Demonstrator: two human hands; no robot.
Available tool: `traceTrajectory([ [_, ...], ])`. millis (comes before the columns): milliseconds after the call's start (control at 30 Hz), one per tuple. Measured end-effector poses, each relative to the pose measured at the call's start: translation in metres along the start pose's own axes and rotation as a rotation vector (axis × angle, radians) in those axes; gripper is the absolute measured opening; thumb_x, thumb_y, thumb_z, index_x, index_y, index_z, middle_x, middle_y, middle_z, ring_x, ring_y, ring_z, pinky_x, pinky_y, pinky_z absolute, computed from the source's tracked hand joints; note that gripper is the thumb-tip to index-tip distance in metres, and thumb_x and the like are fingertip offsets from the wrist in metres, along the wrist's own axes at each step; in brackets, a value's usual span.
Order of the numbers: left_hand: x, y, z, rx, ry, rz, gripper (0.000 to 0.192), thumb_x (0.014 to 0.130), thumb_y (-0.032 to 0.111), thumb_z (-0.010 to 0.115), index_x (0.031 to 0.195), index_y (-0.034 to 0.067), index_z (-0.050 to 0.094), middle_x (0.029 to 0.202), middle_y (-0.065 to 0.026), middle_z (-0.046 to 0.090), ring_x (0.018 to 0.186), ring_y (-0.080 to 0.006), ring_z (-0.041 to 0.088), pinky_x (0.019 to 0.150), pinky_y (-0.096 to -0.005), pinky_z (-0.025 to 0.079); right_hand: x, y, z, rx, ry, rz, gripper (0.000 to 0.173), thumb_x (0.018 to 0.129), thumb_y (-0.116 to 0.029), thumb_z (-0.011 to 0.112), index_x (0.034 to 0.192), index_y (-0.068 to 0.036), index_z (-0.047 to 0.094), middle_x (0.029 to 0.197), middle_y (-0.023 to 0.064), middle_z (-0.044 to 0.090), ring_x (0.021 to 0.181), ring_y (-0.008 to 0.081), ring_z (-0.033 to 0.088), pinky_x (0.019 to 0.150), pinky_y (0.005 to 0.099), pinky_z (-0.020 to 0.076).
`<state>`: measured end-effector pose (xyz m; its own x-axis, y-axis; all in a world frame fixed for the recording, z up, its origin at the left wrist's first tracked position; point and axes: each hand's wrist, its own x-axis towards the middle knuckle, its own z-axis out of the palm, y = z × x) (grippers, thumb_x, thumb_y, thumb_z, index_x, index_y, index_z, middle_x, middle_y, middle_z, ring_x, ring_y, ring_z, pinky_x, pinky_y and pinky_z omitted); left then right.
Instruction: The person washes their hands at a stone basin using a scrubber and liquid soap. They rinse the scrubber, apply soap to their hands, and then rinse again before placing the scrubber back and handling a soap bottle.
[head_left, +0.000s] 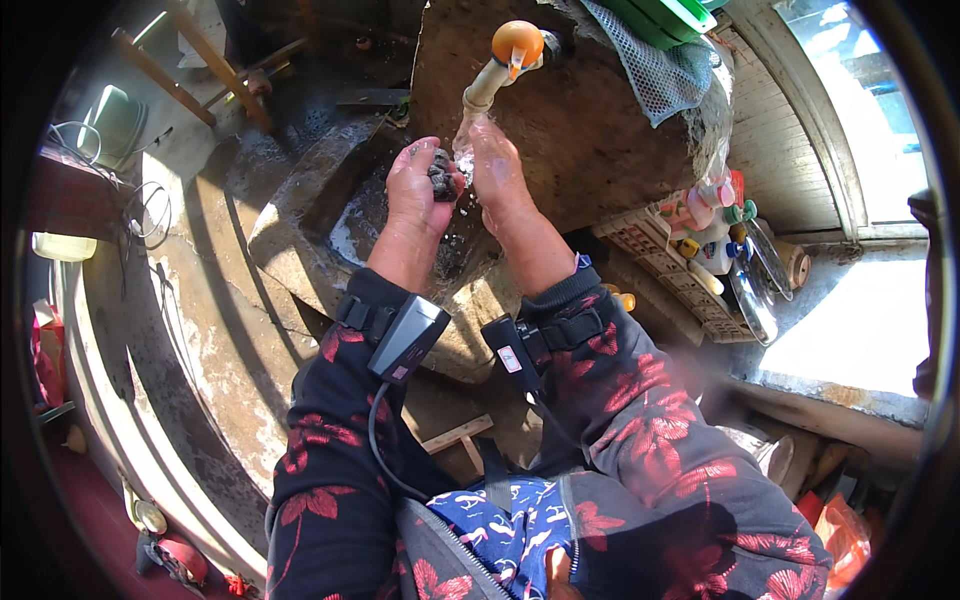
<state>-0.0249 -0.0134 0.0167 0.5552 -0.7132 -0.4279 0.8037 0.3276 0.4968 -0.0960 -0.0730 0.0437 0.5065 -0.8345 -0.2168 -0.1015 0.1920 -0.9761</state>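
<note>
My left hand (417, 184) is closed around a wet, dark grey wad (442, 178), whose material I cannot make out. To its right, my right hand (495, 161) is stretched out flat beneath the spout of a tap (486, 86) with an orange handle (517, 43). Water runs over the right fingers and splashes between both hands; nothing shows in that palm, which is partly turned away. Below the hands lies a rough stone basin (281, 217) with wet, foamy patches inside.
A plastic crate (649, 247) at the right holds bottles and metal lids (752, 296). Green mesh (660, 67) hangs under a green plastic basin (664, 21) at the top. Wooden legs (221, 67) stand at upper left, near loose cables (154, 217). A window (862, 97) is far right.
</note>
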Motion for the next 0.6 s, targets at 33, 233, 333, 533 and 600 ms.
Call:
traceTrajectory([
  [33,0.002,0.004,-0.001,-0.023,0.037,-0.040,0.009,0.090,0.014,0.051,0.093,0.006,0.052,0.074,-0.0054,0.052,0.057,-0.0138,0.049,0.048,-0.0276,0.043,-0.003,-0.006,-0.003,0.037,0.025,-0.039,0.039,0.092,-0.040,0.045,0.111,-0.006,0.054,0.104,0.0019,0.059,0.103,0.0167,0.050,0.081,0.0284,0.0380],
  [233,-0.002,0.010,0.009,-0.002,0.047,-0.086,0.020,0.094,0.028,0.046,0.083,0.011,0.046,0.056,0.0025,0.034,0.040,-0.0090,0.025,0.035,-0.0237,0.019,-0.019,-0.022,-0.013,-0.029,0.060,0.105,0.050,0.088,-0.042,0.052,0.122,-0.007,0.050,0.111,0.0026,0.055,0.104,0.0164,0.049,0.082,0.0324,0.0388],
  [333,-0.003,0.009,0.014,0.053,0.032,-0.094,0.025,0.094,0.031,0.043,0.081,0.011,0.046,0.054,0.0013,0.035,0.039,-0.0101,0.027,0.034,-0.0255,0.021,-0.021,-0.017,-0.016,-0.012,0.017,0.083,0.049,0.087,-0.039,0.055,0.123,-0.006,0.049,0.110,0.0029,0.055,0.099,0.0159,0.051,0.079,0.0313,0.0408],
  [533,0.003,0.006,0.013,-0.007,-0.031,-0.118,0.033,0.095,0.037,0.040,0.083,0.008,0.049,0.068,-0.0065,0.054,0.052,-0.0195,0.052,0.048,-0.0329,0.045,-0.019,-0.001,-0.013,-0.296,-0.118,-0.230,0.050,0.083,-0.023,0.062,0.127,-0.004,0.047,0.110,0.0068,0.055,0.094,0.0126,0.054,0.077,0.0248,0.0444],
  [600,0.004,0.007,0.011,-0.171,-0.134,-0.125,0.034,0.097,0.036,0.038,0.093,0.005,0.052,0.086,-0.0111,0.058,0.077,-0.0236,0.058,0.071,-0.0384,0.049,-0.015,0.004,-0.011,-0.381,-0.083,-0.398,0.039,0.078,-0.020,0.060,0.111,-0.001,0.057,0.098,0.0141,0.063,0.094,0.0261,0.061,0.081,0.0337,0.0462],
])
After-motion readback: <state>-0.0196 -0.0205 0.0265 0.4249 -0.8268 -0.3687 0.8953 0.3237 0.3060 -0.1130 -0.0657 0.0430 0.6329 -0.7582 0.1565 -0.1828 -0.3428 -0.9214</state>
